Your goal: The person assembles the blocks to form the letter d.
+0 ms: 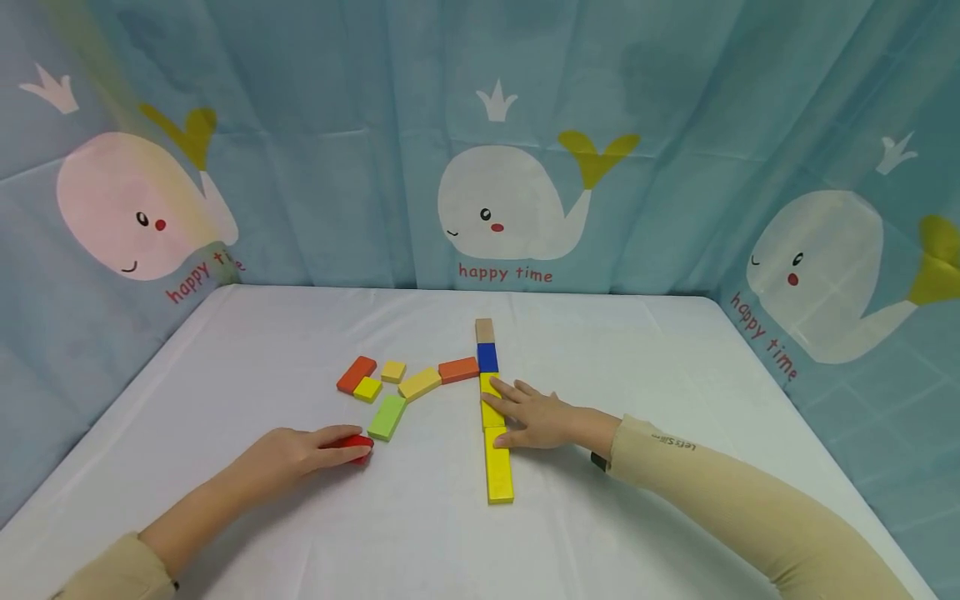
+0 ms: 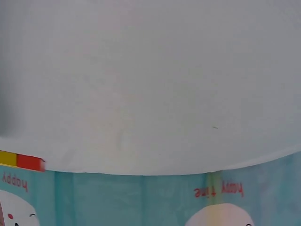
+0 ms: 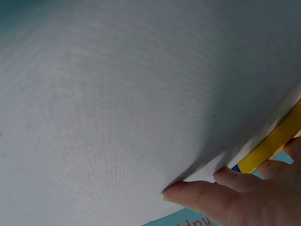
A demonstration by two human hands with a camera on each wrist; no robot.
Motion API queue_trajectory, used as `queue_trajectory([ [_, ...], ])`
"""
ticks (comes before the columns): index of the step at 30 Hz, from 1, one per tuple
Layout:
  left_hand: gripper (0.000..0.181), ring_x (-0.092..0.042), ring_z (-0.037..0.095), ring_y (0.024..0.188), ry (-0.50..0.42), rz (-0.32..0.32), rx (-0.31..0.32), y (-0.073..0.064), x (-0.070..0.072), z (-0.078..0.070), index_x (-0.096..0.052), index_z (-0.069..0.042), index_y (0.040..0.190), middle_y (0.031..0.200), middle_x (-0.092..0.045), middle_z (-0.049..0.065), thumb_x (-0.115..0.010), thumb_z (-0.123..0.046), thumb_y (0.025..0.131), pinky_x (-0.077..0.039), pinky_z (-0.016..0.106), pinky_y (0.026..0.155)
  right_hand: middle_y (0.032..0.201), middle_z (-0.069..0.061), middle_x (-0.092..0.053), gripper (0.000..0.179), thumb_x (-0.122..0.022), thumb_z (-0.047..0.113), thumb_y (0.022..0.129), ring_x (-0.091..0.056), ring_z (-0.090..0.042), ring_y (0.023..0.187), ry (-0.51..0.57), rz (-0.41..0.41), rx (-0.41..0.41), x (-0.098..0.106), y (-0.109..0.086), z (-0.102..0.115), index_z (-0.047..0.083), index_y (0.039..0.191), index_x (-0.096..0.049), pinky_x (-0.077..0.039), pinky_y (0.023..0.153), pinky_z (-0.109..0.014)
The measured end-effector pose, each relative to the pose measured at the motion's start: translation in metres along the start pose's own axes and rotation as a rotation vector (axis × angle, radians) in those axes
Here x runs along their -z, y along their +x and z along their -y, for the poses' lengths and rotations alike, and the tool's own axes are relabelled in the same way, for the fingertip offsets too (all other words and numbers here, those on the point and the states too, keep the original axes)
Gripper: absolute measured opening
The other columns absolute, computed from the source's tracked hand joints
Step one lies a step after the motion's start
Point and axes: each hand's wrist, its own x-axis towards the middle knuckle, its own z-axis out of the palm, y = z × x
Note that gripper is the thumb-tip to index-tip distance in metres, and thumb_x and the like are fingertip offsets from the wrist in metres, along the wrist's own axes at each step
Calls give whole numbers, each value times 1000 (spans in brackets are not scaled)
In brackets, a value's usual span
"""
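While the left hand (image 1: pixel 288 457) pinches a red block (image 1: pixel 361 442) near the green block (image 1: pixel 387 417), the right hand (image 1: pixel 542 419) rests with fingers spread on yellow blocks (image 1: pixel 499 477) lined up on the desk (image 1: pixel 615 358).

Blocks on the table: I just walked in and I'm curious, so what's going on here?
A person's left hand pinches a red block near a green block. Their right hand touches two yellow blocks, in a straight row with a blue block and a tan block. An orange block, a pale yellow block and the green one curve off that row toward the left hand. Three other blocks lie beyond the green one.
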Motion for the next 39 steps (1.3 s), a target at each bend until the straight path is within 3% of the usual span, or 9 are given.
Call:
queue_trajectory([
  [3, 28, -47, 2, 50, 21, -60, -71, 5, -4, -6, -65, -21, 126, 117, -66, 5, -55, -21, 100, -41, 8, 55, 163, 4, -3, 76, -55, 55, 93, -8, -33, 147, -1, -1, -1, -1, 0, 0, 31, 156, -21, -17, 103, -73],
  [6, 50, -43, 1, 47, 27, -92, -147, 12, -9, -12, -69, -20, 122, 115, -67, 4, -22, -30, 106, -36, 7, 53, 163, 4, -3, 76, -55, 55, 93, -9, -33, 147, -4, -2, -1, -1, 1, -1, 30, 156, -21, -18, 103, -73],
  [8, 54, -43, 1, 47, 25, -95, -195, 16, -11, -16, -69, -19, 122, 116, -68, 3, -18, -28, 106, -35, 6, 53, 163, 4, -3, 76, -55, 55, 93, -9, -34, 147, -7, -3, -1, -1, 1, -1, 30, 156, -21, -18, 103, -73],
  [13, 29, -57, 1, 61, -9, -47, -235, 21, -14, -22, -67, -17, 127, 124, -65, 3, -56, -18, 100, -40, 6, 59, 163, 4, -3, 76, -55, 55, 93, -9, -34, 147, -1, -5, -2, -1, 0, -2, 30, 156, -21, -17, 103, -73],
  [18, 53, -63, 4, 68, 21, -8, -197, 18, -13, -25, -68, -19, 125, 128, -62, 4, -84, -10, 75, -42, 8, 58, 163, 4, -3, 75, -55, 54, 93, -8, -34, 147, 10, -5, 5, -2, 0, -2, 30, 156, -21, -16, 103, -73],
  [21, 45, -59, 4, 61, 48, -7, -182, 15, -14, -26, -69, -21, 123, 125, -63, 4, -81, -12, 80, -40, 7, 56, 163, 4, -2, 75, -55, 54, 93, -8, -33, 147, 9, -5, 6, -1, -1, -1, 30, 156, -22, -16, 103, -73],
  [27, 31, -55, 2, 56, -15, 1, -134, 12, -16, -27, -67, -20, 126, 127, -64, 3, -46, -26, 104, -37, 5, 55, 163, 4, -3, 76, -55, 54, 93, -8, -33, 147, -1, -2, 4, 0, -2, 0, 30, 156, -21, -17, 103, -73],
  [33, 40, -57, 0, 62, -196, 107, -56, 12, -9, -20, -65, -19, 130, 130, -62, 2, -70, -15, 90, -41, 5, 61, 163, 4, -3, 75, -55, 54, 93, -8, -34, 147, -2, -5, 13, 0, -1, 0, 30, 156, -21, -18, 103, -73],
  [39, 41, -36, -4, 47, -119, 136, -67, 14, -6, -15, -66, -23, 127, 131, -61, 2, -73, -15, 87, -33, 5, 55, 163, 5, -2, 76, -55, 54, 93, -8, -33, 147, -4, -9, 12, -1, 0, -1, 31, 156, -20, -17, 103, -73],
])
